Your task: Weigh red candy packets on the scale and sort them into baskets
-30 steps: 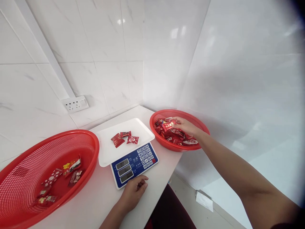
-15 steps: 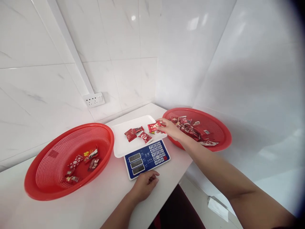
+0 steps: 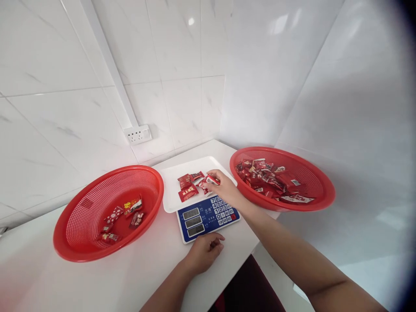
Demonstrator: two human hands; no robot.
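Observation:
My right hand [image 3: 224,189] is over the white tray [image 3: 172,203] of a scale, its fingertips closed on a small red-and-white wrapped snack packet [image 3: 212,180]. Right beside those fingers, several other red packets [image 3: 187,193] lie together on the tray. My left hand [image 3: 205,252] rests on the table just in front of the scale's blue panel [image 3: 208,219]. Its fingers are loosely bent, with a gap between thumb and forefinger and nothing held.
At the left stands a red mesh basket [image 3: 61,229] with several packets inside. Another red basket [image 3: 328,193] at the right holds a larger heap of packets [image 3: 266,177]. A wall socket [image 3: 138,134] sits behind the white table [image 3: 130,277].
The red packet my right hand held has been let go onto the tray's front, and that hand now grips a red-and-white one. My left hand stays by the scale. The view has shifted slightly.

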